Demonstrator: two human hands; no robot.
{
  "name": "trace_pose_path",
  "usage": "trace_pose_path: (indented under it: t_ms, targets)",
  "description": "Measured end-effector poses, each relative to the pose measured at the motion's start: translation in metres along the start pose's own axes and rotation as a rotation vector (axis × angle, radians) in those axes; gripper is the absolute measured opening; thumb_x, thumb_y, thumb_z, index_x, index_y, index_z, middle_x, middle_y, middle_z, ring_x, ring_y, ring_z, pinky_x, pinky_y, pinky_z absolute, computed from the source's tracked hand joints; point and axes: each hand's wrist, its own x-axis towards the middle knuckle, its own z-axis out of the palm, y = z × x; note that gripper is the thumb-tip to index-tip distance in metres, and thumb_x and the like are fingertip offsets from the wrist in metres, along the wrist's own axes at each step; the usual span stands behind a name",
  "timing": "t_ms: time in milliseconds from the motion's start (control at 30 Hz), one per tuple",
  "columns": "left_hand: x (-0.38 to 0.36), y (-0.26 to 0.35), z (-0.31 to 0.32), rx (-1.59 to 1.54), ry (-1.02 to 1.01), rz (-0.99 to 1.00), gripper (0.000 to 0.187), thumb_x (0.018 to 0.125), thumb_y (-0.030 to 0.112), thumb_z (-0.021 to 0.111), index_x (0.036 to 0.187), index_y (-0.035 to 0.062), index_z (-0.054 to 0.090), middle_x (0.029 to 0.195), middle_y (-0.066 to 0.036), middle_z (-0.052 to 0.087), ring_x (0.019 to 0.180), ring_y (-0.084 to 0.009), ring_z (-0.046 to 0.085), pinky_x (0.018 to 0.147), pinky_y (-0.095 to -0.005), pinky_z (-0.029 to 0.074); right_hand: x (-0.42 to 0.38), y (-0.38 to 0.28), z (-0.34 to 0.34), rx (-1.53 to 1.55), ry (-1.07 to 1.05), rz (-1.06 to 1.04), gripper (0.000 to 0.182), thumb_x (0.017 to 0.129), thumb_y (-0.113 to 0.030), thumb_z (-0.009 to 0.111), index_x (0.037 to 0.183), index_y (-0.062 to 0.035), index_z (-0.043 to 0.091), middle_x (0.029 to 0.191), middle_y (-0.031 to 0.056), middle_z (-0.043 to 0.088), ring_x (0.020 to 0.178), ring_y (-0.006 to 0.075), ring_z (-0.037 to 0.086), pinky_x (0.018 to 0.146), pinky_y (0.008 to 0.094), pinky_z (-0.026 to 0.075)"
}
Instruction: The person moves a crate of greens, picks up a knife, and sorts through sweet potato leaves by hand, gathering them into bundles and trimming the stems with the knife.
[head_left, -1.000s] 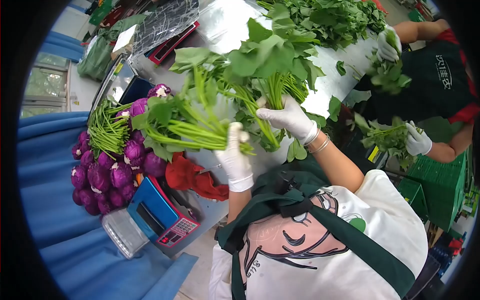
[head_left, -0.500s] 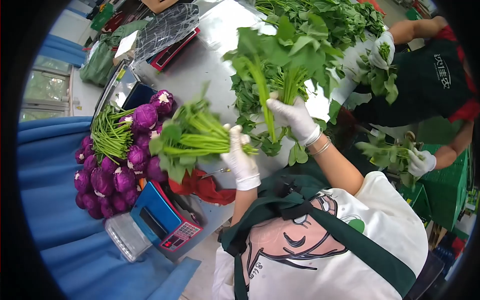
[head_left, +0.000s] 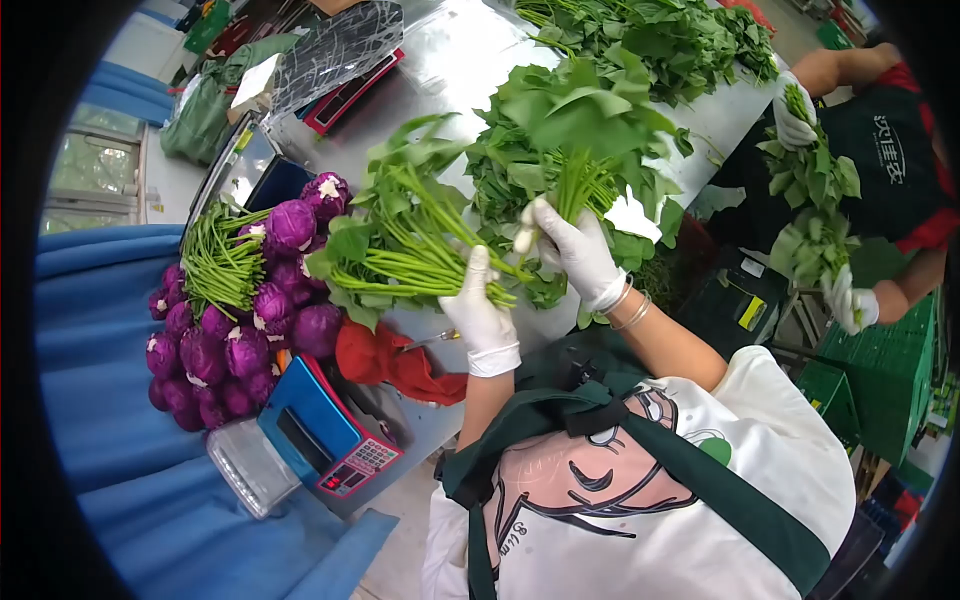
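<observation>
Both gloved hands closed on greens: left hand point(head_left: 483, 318) held a bunch point(head_left: 400, 250) by its stems, right hand point(head_left: 575, 250) a second bunch point(head_left: 575, 130) | both above the steel table point(head_left: 440, 60) | light, limp, bruisable; stems the firm hold | cabbages point(head_left: 240, 320) left of table, scale point(head_left: 320, 425) below them.

Cabbages point(head_left: 225, 335) lie left on the table point(head_left: 440, 60), a scale point(head_left: 322, 428) nearer. A heap of greens point(head_left: 660, 35) lies far right. A cloth point(head_left: 385, 362) sits between.
</observation>
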Motion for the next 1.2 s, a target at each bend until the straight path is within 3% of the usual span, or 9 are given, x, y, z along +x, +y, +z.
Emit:
trace_pose_path:
  t_ms: [100, 367, 533, 567, 667, 700, 767, 967, 1200]
  targets:
    - [0.016, 0.006, -0.008, -0.139, 0.041, -0.040, 0.025, 0.080, 0.003, 0.062, 0.103, 0.0012, 0.052, 0.084, -0.001, 0.053, 0.061, -0.0063, 0.043, 0.054, -0.0199, 0.038, -0.009, 0.010, 0.000, 0.053, 0.006, -0.054, 0.026, 0.091, -0.029, 0.044, 0.082, -0.0055, 0.051, 0.070, 0.0083, 0.062, 0.038, 0.0026, 0.029, 0.036, 0.0182, 0.022]
    - [0.028, 0.008, -0.012, -0.166, 0.096, -0.021, 0.011, 0.082, 0.003, 0.061, 0.090, 0.0012, 0.054, 0.064, 0.002, 0.045, 0.053, -0.0064, 0.040, 0.051, -0.0195, 0.037, -0.024, 0.022, -0.015, -0.074, 0.042, -0.167, 0.028, 0.090, -0.033, 0.048, 0.080, -0.0073, 0.049, 0.070, 0.0097, 0.061, 0.039, 0.0052, 0.031, 0.037, 0.0191, 0.023]
    - [0.044, 0.023, -0.022, -0.272, 0.213, -0.031, 0.014, 0.080, 0.004, 0.063, 0.091, -0.0002, 0.056, 0.068, 0.002, 0.050, 0.054, -0.0048, 0.041, 0.053, -0.0189, 0.036, -0.043, 0.021, -0.003, 0.009, 0.250, -0.270, 0.025, 0.090, -0.029, 0.048, 0.078, -0.0074, 0.047, 0.053, -0.0015, 0.044, 0.041, 0.0053, 0.037, 0.036, 0.0186, 0.024]
    - [0.048, 0.033, -0.026, -0.305, 0.243, 0.003, 0.013, 0.081, 0.004, 0.062, 0.091, -0.0004, 0.055, 0.068, 0.002, 0.049, 0.054, -0.0047, 0.041, 0.053, -0.0191, 0.036, -0.045, 0.017, -0.012, 0.069, 0.217, -0.281, 0.019, 0.088, -0.025, 0.053, 0.079, -0.0081, 0.051, 0.057, -0.0024, 0.051, 0.040, 0.0038, 0.039, 0.037, 0.0165, 0.027]
    - [0.047, 0.040, -0.032, -0.161, 0.121, 0.113, 0.012, 0.084, 0.006, 0.058, 0.092, 0.0013, 0.050, 0.068, 0.002, 0.044, 0.057, -0.0049, 0.039, 0.051, -0.0194, 0.035, -0.028, 0.010, -0.031, -0.140, 0.246, -0.065, 0.020, 0.088, -0.027, 0.054, 0.084, -0.0074, 0.055, 0.058, -0.0015, 0.054, 0.041, 0.0022, 0.037, 0.037, 0.0164, 0.024]
    - [0.043, 0.042, -0.031, -0.146, 0.094, 0.124, 0.012, 0.084, 0.005, 0.058, 0.093, 0.0012, 0.050, 0.068, 0.002, 0.044, 0.057, -0.0048, 0.038, 0.051, -0.0195, 0.034, -0.020, 0.014, -0.045, -0.356, 0.259, -0.039, 0.024, 0.087, -0.029, 0.055, 0.087, -0.0056, 0.058, 0.065, 0.0010, 0.058, 0.048, 0.0042, 0.044, 0.043, 0.0182, 0.033]
    - [0.038, 0.042, -0.029, -0.128, 0.038, 0.150, 0.012, 0.085, 0.005, 0.057, 0.094, 0.0012, 0.050, 0.069, 0.002, 0.043, 0.057, -0.0046, 0.037, 0.051, -0.0197, 0.032, 0.002, 0.025, -0.066, -0.832, 0.236, -0.343, 0.026, 0.086, -0.029, 0.056, 0.087, -0.0032, 0.060, 0.074, 0.0037, 0.062, 0.061, 0.0080, 0.053, 0.056, 0.0227, 0.042]
    - [0.012, 0.035, -0.009, 0.116, -0.061, 0.124, 0.025, 0.078, 0.000, 0.063, 0.099, 0.0025, 0.052, 0.079, -0.001, 0.053, 0.062, -0.0069, 0.046, 0.054, -0.0203, 0.038, 0.001, -0.006, -0.011, -0.170, -0.050, -0.083, 0.029, 0.084, -0.028, 0.058, 0.090, 0.0001, 0.061, 0.080, 0.0054, 0.063, 0.072, 0.0103, 0.056, 0.067, 0.0249, 0.044]
    - [-0.007, 0.020, 0.001, 0.319, -0.205, 0.107, 0.034, 0.070, -0.002, 0.070, 0.099, -0.0010, 0.053, 0.085, -0.003, 0.057, 0.075, -0.0100, 0.054, 0.065, -0.0237, 0.046, 0.015, 0.006, 0.021, -0.154, -0.315, 0.015, 0.032, 0.080, -0.023, 0.064, 0.101, 0.0002, 0.056, 0.091, 0.0038, 0.059, 0.081, 0.0083, 0.053, 0.075, 0.0235, 0.044]
